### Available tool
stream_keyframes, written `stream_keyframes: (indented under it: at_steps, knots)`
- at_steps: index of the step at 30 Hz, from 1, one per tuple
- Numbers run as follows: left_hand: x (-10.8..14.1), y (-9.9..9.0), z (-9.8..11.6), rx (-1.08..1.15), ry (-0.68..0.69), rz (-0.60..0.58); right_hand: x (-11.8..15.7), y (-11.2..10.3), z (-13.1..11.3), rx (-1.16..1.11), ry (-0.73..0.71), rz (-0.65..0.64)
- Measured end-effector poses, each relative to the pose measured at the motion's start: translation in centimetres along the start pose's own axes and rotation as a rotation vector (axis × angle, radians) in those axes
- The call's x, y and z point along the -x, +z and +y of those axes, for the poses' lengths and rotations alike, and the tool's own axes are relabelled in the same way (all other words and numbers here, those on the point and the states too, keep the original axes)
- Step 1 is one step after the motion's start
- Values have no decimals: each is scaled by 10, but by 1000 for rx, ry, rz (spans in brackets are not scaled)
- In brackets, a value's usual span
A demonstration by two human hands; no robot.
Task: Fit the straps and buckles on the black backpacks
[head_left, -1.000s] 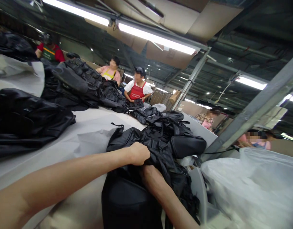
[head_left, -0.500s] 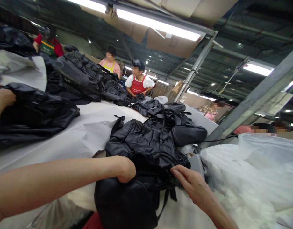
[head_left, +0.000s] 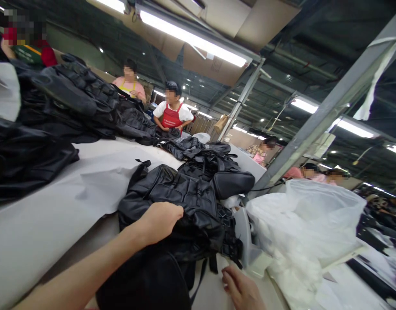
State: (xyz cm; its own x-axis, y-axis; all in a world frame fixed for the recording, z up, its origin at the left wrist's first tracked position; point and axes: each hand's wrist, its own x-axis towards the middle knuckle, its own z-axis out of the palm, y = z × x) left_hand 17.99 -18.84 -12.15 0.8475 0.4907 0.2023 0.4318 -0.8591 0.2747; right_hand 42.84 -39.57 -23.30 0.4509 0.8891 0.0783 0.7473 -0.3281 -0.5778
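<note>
A black backpack [head_left: 188,189] of smooth, leather-like material lies on the pale table in front of me. My left hand [head_left: 162,221] is closed on the near edge of its upper part, fingertips hidden behind the fabric. Below that hand a rounded black panel of the bag hangs toward me. My right hand [head_left: 241,286] is lower right, near a dangling black strap [head_left: 199,280] and apart from the bag. Its fingers are loosely bent and apart, with nothing visible in them.
More black bags [head_left: 88,94] are heaped along the table, one [head_left: 26,159] at the left. A white plastic bag [head_left: 307,224] bulges at the right beside a grey bin [head_left: 243,232]. A slanting metal post [head_left: 330,107] rises behind. Several co-workers stand beyond, one in a red apron [head_left: 172,116].
My right hand has let go of the bag's edge and moved down toward me. My left hand has risen slightly with the fabric. Another person's hand at the left has left view.
</note>
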Motion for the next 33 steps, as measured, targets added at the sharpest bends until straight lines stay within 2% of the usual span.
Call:
stream_keyframes:
  at_steps: [2, 5, 7, 9, 12, 15, 18, 20, 23, 25, 28, 29, 31, 33]
  knots:
    - [3, 23, -11, 117, -101, 68, -3, 8, 7, 50, -13, 35]
    - [7, 57, -25, 201, -138, -24, -11, 11, 5, 121, 0, 98]
    - [6, 72, -30, 256, -144, -58, -20, 9, 2, 211, 16, 157]
    - [4, 79, -32, 315, -158, -42, -32, 7, 1, 351, -8, 211]
    - [0, 81, -33, 412, -172, 30, -50, 7, 7, 531, -95, 163]
    - [0, 73, -38, 753, -183, 166, -64, 10, 20, 592, -129, 70]
    - [9, 55, -44, 1156, -217, 330, -74, 9, 29, 598, -168, 17]
    - [19, 39, -43, 1249, -251, 398, -78, 4, 32, 583, -205, 11]
    - [39, 23, -32, 1105, -246, 346, -84, -7, 34, 537, -225, -27]
    - [55, 22, -18, 837, -172, 208, -87, -15, 34, 537, -202, -55]
    - [79, 32, 4, 463, -74, 3, -88, -28, 32, 596, -137, 13]
    - [87, 36, 9, 404, -61, -7, -87, -33, 31, 607, -113, 53]
    - [104, 38, 17, 362, -11, 53, -87, -44, 26, 587, -49, 158]
    - [119, 35, 21, 362, 99, 101, -88, -55, 19, 475, 9, 310]
